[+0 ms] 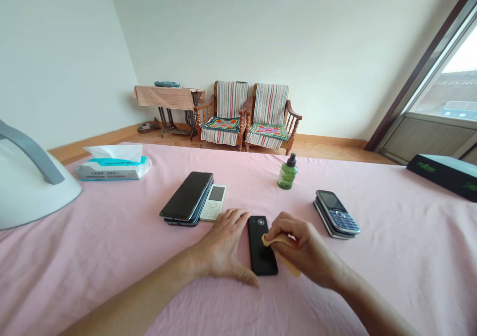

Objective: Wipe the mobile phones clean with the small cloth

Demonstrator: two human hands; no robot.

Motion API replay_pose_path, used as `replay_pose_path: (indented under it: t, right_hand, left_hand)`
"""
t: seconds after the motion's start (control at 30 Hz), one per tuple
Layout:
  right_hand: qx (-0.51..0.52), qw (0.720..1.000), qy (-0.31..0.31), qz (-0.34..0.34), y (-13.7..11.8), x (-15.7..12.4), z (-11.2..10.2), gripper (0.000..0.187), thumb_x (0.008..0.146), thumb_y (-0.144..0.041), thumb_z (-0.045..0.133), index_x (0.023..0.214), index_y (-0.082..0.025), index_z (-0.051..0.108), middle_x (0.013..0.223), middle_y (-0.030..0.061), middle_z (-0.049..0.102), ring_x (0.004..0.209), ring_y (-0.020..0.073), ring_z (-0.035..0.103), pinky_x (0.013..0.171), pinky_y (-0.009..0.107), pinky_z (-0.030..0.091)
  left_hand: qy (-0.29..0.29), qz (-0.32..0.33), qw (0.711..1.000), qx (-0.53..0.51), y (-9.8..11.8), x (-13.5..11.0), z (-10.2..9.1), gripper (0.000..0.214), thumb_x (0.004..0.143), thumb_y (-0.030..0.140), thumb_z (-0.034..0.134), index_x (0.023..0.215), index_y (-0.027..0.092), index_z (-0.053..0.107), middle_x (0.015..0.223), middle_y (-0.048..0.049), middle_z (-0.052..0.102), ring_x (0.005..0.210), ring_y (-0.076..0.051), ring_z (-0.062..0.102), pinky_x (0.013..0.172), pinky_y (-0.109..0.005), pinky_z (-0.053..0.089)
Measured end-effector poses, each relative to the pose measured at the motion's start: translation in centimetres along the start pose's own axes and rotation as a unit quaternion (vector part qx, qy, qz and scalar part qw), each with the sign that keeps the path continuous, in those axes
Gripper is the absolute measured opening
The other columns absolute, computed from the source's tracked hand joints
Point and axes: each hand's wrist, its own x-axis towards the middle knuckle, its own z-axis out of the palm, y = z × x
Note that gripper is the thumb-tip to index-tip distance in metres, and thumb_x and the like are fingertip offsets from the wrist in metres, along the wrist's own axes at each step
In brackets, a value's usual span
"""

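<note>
A small black phone [260, 249] lies face down on the pink cloth, its camera lens at the far end. My left hand [222, 246] rests flat beside its left edge, fingers stretched out and thumb touching the near corner. My right hand [303, 249] is curled around a small tan cloth [283, 254], which it presses against the phone's right side.
A stack of dark smartphones [188, 198] and a white keypad phone [213, 202] lie left of centre. A green spray bottle [287, 172] stands behind, two keypad phones [336, 213] lie right. A tissue pack [114, 164], a white appliance [26, 187] and a dark box [445, 173] sit at the edges.
</note>
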Motion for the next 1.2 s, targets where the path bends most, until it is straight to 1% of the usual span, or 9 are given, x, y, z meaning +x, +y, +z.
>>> replay_pose_path:
  t: [0.1, 0.2, 0.43, 0.63, 0.67, 0.73, 0.83, 0.9, 1.2]
  right_hand:
    - [-0.040, 0.995, 0.083, 0.034, 1.3, 0.5, -0.6, 0.014, 0.077, -0.009, 0.055, 0.078, -0.017, 0.066, 0.080, 0.0012, 0.061, 0.073, 0.0129, 0.059, 0.067, 0.024, 0.044]
    - [-0.047, 0.995, 0.089, 0.025, 2.3, 1.0, -0.2, 0.013, 0.079, -0.012, 0.055, 0.079, -0.017, 0.067, 0.081, 0.0020, 0.062, 0.075, 0.0140, 0.061, 0.069, 0.025, 0.045]
    - [-0.052, 0.998, 0.028, -0.001, 2.4, 0.8, 0.9, 0.020, 0.077, -0.006, 0.053, 0.081, -0.017, 0.070, 0.082, 0.0028, 0.062, 0.074, 0.0123, 0.060, 0.069, 0.023, 0.046]
    - [0.005, 0.994, -0.112, 0.017, -0.1, -0.7, -0.1, 0.034, 0.064, 0.007, 0.047, 0.071, -0.017, 0.071, 0.079, 0.0000, 0.063, 0.071, 0.0094, 0.060, 0.060, 0.017, 0.045]
    - [0.007, 0.993, -0.121, 0.013, -0.2, -0.7, 0.0, 0.035, 0.063, 0.007, 0.047, 0.071, -0.017, 0.071, 0.079, -0.0002, 0.063, 0.070, 0.0091, 0.060, 0.060, 0.016, 0.044]
    - [-0.007, 0.995, -0.096, 0.001, 0.1, -0.3, 0.3, 0.034, 0.065, 0.007, 0.048, 0.072, -0.018, 0.071, 0.079, 0.0000, 0.062, 0.070, 0.0091, 0.059, 0.060, 0.017, 0.044]
    - [-0.059, 0.998, -0.001, -0.018, 1.7, 1.0, 1.2, 0.029, 0.069, 0.004, 0.051, 0.076, -0.017, 0.070, 0.079, 0.0012, 0.061, 0.072, 0.0109, 0.060, 0.066, 0.020, 0.046]
    - [-0.089, 0.995, 0.041, -0.023, 2.8, 1.9, 1.8, 0.028, 0.070, 0.004, 0.051, 0.079, -0.017, 0.069, 0.081, 0.0025, 0.060, 0.074, 0.0120, 0.060, 0.070, 0.022, 0.046]
    - [-0.136, 0.988, 0.068, -0.017, 3.6, 2.8, 2.2, 0.028, 0.071, 0.004, 0.048, 0.076, -0.016, 0.068, 0.078, 0.0036, 0.058, 0.070, 0.0137, 0.058, 0.065, 0.024, 0.045]
  left_hand:
    - [-0.011, -0.021, 1.000, 0.015, 0.4, 0.0, -0.1, 0.112, 0.048, 0.069, 0.074, 0.137, 0.017, 0.034, 0.139, -0.0176, 0.037, 0.129, -0.041, 0.031, 0.108, -0.057, 0.022]
    - [-0.018, -0.021, 0.999, 0.022, 0.6, 0.0, -0.2, 0.111, 0.049, 0.069, 0.073, 0.138, 0.016, 0.033, 0.140, -0.0177, 0.037, 0.129, -0.040, 0.031, 0.108, -0.056, 0.023]
    - [-0.007, -0.014, 1.000, 0.015, 0.7, 0.0, -0.4, 0.106, 0.049, 0.066, 0.075, 0.134, 0.016, 0.037, 0.136, -0.0180, 0.041, 0.127, -0.040, 0.034, 0.107, -0.056, 0.024]
    - [0.001, -0.016, 1.000, 0.012, 0.9, 0.0, -0.5, 0.104, 0.046, 0.065, 0.076, 0.131, 0.017, 0.039, 0.134, -0.0168, 0.043, 0.124, -0.040, 0.037, 0.106, -0.056, 0.025]
    - [0.004, -0.015, 1.000, 0.014, 0.9, 0.0, -0.5, 0.103, 0.047, 0.065, 0.076, 0.131, 0.018, 0.039, 0.133, -0.0164, 0.044, 0.123, -0.039, 0.038, 0.105, -0.056, 0.026]
    - [0.009, -0.012, 1.000, 0.019, 0.8, 0.1, -0.3, 0.103, 0.046, 0.065, 0.076, 0.130, 0.018, 0.039, 0.130, -0.0153, 0.046, 0.121, -0.038, 0.040, 0.104, -0.055, 0.028]
    - [0.009, -0.015, 1.000, 0.025, 0.8, 0.1, -0.2, 0.103, 0.046, 0.067, 0.075, 0.129, 0.017, 0.040, 0.128, -0.0154, 0.047, 0.120, -0.038, 0.040, 0.104, -0.055, 0.029]
    - [0.005, -0.020, 0.999, 0.028, 0.8, 0.1, -0.2, 0.104, 0.046, 0.067, 0.074, 0.130, 0.015, 0.039, 0.129, -0.0166, 0.046, 0.121, -0.038, 0.040, 0.105, -0.055, 0.027]
    - [-0.009, -0.027, 0.999, 0.020, 0.8, -0.1, -0.3, 0.108, 0.046, 0.067, 0.074, 0.133, 0.014, 0.037, 0.134, -0.0179, 0.043, 0.125, -0.039, 0.036, 0.108, -0.055, 0.023]
